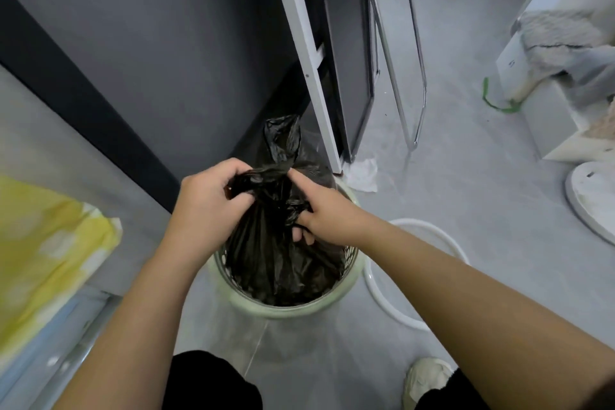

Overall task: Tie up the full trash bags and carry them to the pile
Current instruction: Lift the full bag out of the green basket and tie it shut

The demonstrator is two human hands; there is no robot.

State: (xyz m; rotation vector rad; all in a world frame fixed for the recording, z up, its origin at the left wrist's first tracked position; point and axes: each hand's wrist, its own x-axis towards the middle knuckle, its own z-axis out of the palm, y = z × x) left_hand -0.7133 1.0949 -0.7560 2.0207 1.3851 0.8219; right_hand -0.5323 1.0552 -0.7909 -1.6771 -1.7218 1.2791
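A black trash bag (276, 263) sits inside a pale green mesh bin (349, 286) on the grey floor in the middle of the head view. The bag's top is gathered into a twisted neck, and one loose flap sticks up behind it. My left hand (203, 203) grips the gathered plastic on the left side of the neck. Just right of the neck, my right hand (322, 213) has its fingers hooked into the plastic, with the index finger stretched toward the knot.
A white ring (442, 243) lies on the floor right of the bin. A dark wall and a metal frame (309, 60) stand behind it, with crumpled paper (362, 175) at the frame's foot. A yellow sheet (43, 250) is at left. Boxes and cloth (565, 43) sit at far right.
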